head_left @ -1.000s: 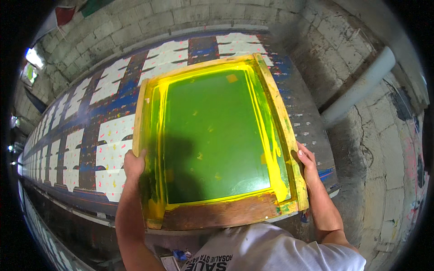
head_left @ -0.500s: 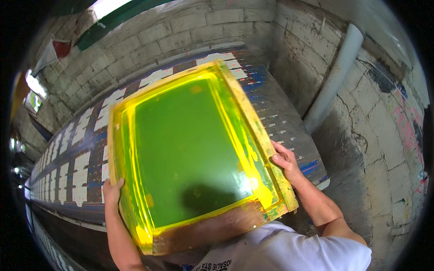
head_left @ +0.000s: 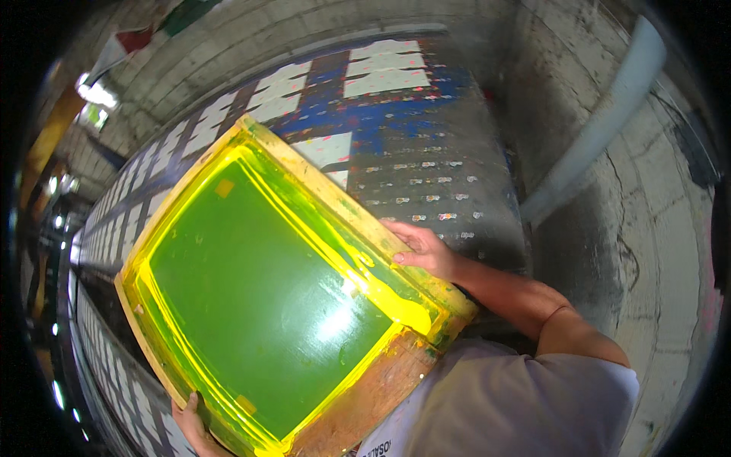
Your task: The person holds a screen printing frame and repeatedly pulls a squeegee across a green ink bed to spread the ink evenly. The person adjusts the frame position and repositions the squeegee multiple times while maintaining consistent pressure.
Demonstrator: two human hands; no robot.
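A wooden-framed printing screen with green mesh and bright yellow ink along its inner edges is held up in front of me, tilted. My left hand grips its lower left side, the thumb over the rim and the other fingers hidden beneath. On the right side rail, my right hand is closed round the wood, its thumb on the upper face. Yellow ink pools thickest at the near right corner of the screen. A bare brown board forms the frame's near end, close to my shirt.
Beyond the screen runs a long dark table bearing rows of white cut pieces and small printed marks. A grey pipe slants along the block wall at right. Another table with white pieces lies at lower left.
The screen has swung left and turned anticlockwise, nearer the lower left, with both hands still on it. More of the table's right end shows now.
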